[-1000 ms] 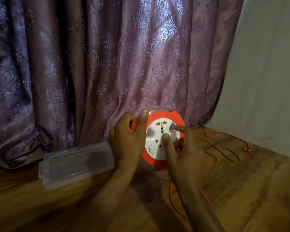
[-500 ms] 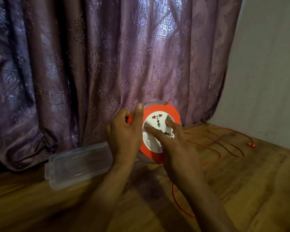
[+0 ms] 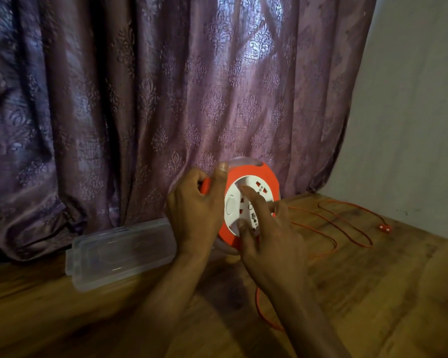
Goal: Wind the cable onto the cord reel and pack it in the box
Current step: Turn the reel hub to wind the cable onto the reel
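No text, brand, number or sign can be read anywhere in the head view. The white socket face of the cord reel (image 3: 248, 202) carries only pin holes and moulded shapes, with no lettering that can be made out. The clear plastic box (image 3: 119, 251) bears no label, and the curtain (image 3: 140, 99) shows only a woven floral pattern.

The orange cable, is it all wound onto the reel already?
No, the orange cable lies in loose loops on the wooden table to the right of the reel, with its plug at the far end.
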Motion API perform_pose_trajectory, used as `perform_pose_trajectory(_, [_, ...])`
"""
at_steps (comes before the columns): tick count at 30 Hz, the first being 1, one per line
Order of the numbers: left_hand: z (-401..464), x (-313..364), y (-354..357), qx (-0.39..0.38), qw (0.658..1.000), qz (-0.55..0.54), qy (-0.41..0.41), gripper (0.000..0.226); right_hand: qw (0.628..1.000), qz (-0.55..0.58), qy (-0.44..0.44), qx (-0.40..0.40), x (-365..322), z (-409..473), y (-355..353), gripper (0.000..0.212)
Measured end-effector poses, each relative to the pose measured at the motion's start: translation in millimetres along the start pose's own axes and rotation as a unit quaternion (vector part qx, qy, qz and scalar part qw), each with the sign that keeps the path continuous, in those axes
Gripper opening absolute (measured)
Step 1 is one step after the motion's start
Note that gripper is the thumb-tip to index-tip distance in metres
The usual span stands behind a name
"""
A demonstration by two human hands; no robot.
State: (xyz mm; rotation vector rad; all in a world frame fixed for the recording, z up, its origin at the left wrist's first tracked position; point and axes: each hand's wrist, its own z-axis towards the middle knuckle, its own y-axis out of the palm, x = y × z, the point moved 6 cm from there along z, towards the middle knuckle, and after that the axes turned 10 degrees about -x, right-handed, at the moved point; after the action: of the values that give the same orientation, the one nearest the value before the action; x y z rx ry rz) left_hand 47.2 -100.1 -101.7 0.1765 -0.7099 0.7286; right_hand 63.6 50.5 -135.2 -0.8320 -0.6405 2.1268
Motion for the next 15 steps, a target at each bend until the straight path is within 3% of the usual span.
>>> perform_pose_trajectory(15, [-2.2,2.5,3.7,-0.011,1.000,-0.013,-0.001,0.060,0.998,0.028,0.022,0.045,8.5,-3.2,-1.8,0.058])
